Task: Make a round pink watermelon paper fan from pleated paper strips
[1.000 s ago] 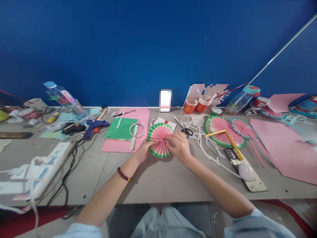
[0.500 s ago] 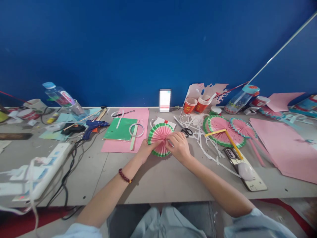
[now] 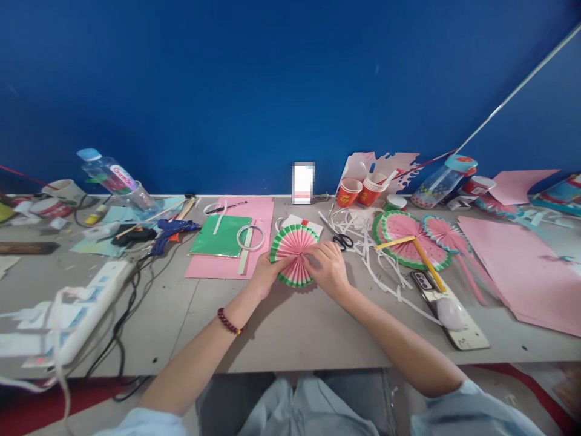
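Observation:
Between my hands is a round pleated paper fan (image 3: 295, 241), pink with a white ring and a green rim, held just above the table. My left hand (image 3: 269, 274) grips it at the left edge, the thumb lying over the pleats towards the centre. On the other side my right hand (image 3: 327, 264) is closed on it, fingertips pinching near the middle. My fingers behind the fan are hidden. Black-handled scissors (image 3: 344, 242) lie just right of my right hand. Left of the fan rests a roll of tape (image 3: 250, 238) on a green paper pack (image 3: 218, 237).
Finished watermelon fans (image 3: 399, 236) with yellow sticks lie at right, near a phone (image 3: 454, 315) and pink paper sheets (image 3: 521, 266). White paper strips (image 3: 370, 254) are scattered beside the scissors. At left are a blue glue gun (image 3: 170, 235), a power strip (image 3: 91, 309) and cables.
Almost nothing differs. Both hands keep hold of the paper fan, which has shifted very slightly to the left.

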Motion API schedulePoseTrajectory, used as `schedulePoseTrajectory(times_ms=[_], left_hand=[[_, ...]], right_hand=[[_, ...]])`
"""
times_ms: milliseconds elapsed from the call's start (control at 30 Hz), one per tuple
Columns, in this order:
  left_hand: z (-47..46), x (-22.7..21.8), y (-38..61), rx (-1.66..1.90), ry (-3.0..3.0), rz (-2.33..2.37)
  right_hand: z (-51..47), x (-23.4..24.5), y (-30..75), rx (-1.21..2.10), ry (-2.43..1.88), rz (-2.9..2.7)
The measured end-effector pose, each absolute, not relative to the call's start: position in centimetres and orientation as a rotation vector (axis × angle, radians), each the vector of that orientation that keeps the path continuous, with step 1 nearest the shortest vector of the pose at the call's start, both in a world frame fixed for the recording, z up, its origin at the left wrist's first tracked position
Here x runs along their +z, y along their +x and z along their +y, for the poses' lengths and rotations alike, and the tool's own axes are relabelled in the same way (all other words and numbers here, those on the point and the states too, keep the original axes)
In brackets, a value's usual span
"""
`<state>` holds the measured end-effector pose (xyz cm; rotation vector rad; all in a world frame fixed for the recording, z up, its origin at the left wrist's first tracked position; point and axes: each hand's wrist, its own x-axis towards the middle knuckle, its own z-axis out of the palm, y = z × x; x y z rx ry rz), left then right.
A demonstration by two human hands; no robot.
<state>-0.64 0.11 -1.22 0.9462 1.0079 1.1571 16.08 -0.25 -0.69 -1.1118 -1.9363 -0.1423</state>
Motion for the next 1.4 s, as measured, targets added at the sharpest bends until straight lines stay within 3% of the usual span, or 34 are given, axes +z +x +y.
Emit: schedulePoseTrajectory(times_ms=[500, 1167, 1300, 1400], left_hand=[[0.3, -0.4, -1.0, 1.102, 1.080, 1.126], [1.3, -0.6, -2.1, 1.081, 0.985, 1.086], [1.4, -0.9, -2.1, 1.063, 1.091, 1.114], [1.2, -0.7, -2.1, 1.252, 1.383, 1.209]], right_hand=[[0.0, -1.1, 16.3, -0.252, -1.075, -2.115], [0.1, -0.2, 16.8, -0.150, -1.099, -2.109], [0.3, -0.3, 16.8, -0.167, -1.094, -2.089], [0.4, -0.5, 16.8, -0.198, -1.113, -2.087]])
